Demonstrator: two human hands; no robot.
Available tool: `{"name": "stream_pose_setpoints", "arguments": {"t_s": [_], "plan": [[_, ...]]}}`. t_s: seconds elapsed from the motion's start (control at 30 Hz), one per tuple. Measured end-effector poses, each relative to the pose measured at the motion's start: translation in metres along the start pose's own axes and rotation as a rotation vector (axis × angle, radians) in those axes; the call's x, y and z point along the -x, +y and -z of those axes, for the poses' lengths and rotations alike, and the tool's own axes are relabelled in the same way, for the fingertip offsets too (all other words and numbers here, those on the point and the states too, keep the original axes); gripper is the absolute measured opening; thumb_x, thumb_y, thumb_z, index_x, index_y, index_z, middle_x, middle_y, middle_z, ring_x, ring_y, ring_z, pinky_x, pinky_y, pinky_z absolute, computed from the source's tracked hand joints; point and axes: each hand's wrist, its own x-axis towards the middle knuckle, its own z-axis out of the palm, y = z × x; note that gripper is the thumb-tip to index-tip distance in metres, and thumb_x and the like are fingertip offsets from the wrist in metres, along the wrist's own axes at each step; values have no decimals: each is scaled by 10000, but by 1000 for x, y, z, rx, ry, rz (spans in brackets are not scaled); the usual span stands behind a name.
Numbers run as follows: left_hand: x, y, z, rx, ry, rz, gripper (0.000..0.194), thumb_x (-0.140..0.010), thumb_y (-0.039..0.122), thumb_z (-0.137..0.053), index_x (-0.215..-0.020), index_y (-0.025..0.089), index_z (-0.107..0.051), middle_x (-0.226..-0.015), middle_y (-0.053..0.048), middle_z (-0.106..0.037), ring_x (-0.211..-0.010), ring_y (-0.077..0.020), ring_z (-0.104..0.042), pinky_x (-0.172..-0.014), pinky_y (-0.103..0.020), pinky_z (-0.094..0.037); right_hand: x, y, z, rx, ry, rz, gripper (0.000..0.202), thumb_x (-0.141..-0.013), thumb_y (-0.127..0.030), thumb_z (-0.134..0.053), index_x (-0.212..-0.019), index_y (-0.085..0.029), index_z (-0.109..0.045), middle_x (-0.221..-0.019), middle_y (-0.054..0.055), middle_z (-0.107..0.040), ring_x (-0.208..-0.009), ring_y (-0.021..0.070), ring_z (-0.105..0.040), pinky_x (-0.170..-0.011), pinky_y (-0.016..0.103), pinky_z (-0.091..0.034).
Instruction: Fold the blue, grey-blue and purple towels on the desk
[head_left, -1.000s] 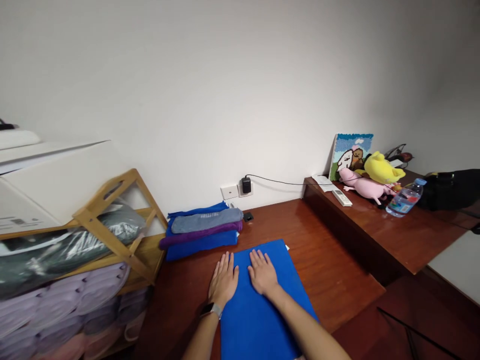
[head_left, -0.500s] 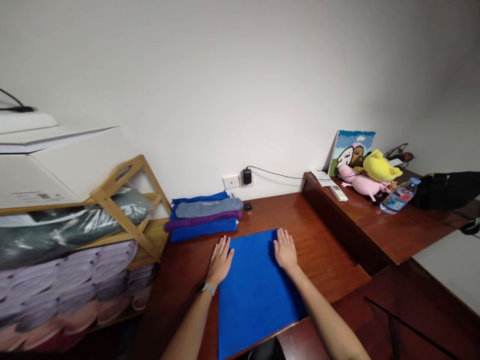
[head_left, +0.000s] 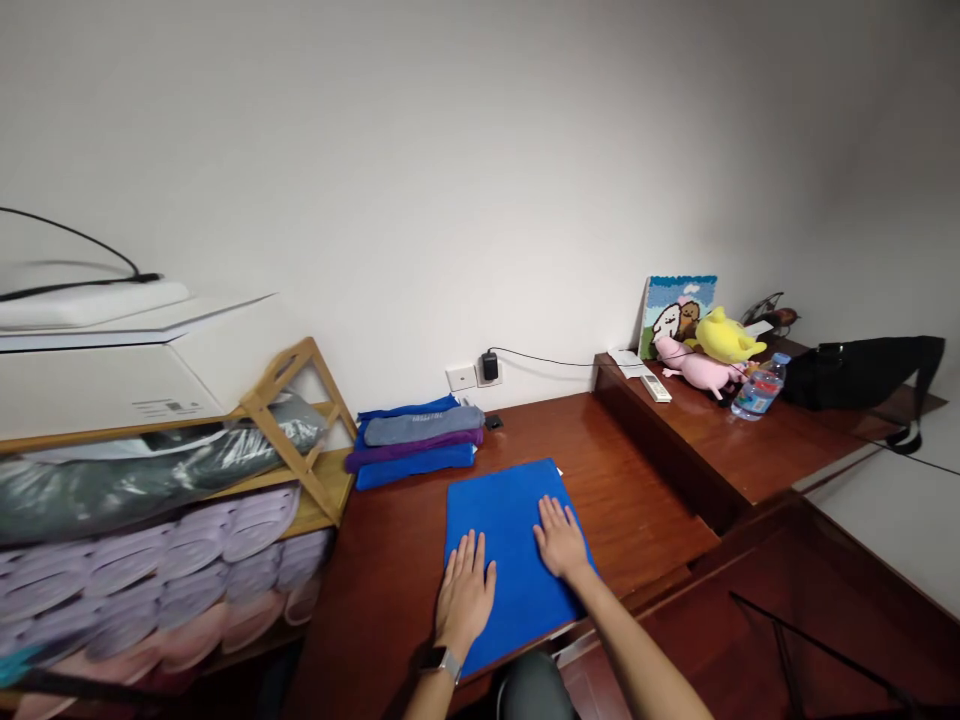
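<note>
A blue cloth (head_left: 517, 530) lies flat on the reddish-brown wooden desk (head_left: 390, 570), reaching its front edge. My left hand (head_left: 466, 590) rests palm down on the cloth's left side, fingers spread a little, with a watch on the wrist. On the right side of the cloth, my right hand (head_left: 559, 538) lies flat, fingers stretched out. Neither hand grips anything. Behind, near the wall, rolled or folded cloths lie side by side: blue (head_left: 417, 466), purple (head_left: 420, 443) and grey (head_left: 424, 425).
At left a wooden shelf (head_left: 300, 470) carries a white box (head_left: 112, 380) and rows of slippers (head_left: 195, 540). The raised desk section at right bears a water bottle (head_left: 760, 390), plush toys (head_left: 727, 337), a remote (head_left: 655, 387) and a black bag (head_left: 855, 378).
Both hands have moved nearer along the cloth. My left hand has gone from the cloth's left edge onto its surface. The view has shifted slightly.
</note>
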Motion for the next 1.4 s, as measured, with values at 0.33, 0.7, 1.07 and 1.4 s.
{"name": "stream_pose_setpoints", "arguments": {"t_s": [0.33,0.7,1.07,1.4], "plan": [[-9,-1,5,97,-36,-1,614,-1068,398,-294,-1609,146,-441,-1673,-150,-453,-1573,-274,-399,-1287,-519,-352,32,-28,1,-20,153,51,609,-1123,-396,-246,-1678,-153,-309,-1733,73,-283,-1632,240,-206,-1332,441,-168],[54,5,13,41,-48,-30,629,-1070,433,-301,-1613,145,-434,-1689,-134,-427,-1578,-267,-389,-1300,-503,-337,69,-31,-18,-53,70,108,622,-1120,-464,-277,-1674,-183,-322,-1721,73,-305,-1625,230,-233,-1335,470,-176],[49,4,20,66,-33,-30,624,-1078,463,-312,-1645,211,-373,-1684,-91,-443,-1565,-250,-413,-1282,-477,-384,71,50,10,55,81,-149,681,-1090,-448,-209,-1682,-126,-304,-1744,61,-229,-1636,253,-181,-1335,461,-161],[-12,17,3,44,-45,-22,581,-1072,369,-311,-1607,184,-444,-1673,-114,-452,-1565,-259,-412,-1292,-506,-351,2,-56,-16,-75,19,190,614,-1114,-420,-237,-1676,-190,-330,-1733,48,-288,-1632,230,-204,-1334,469,-166]]}}
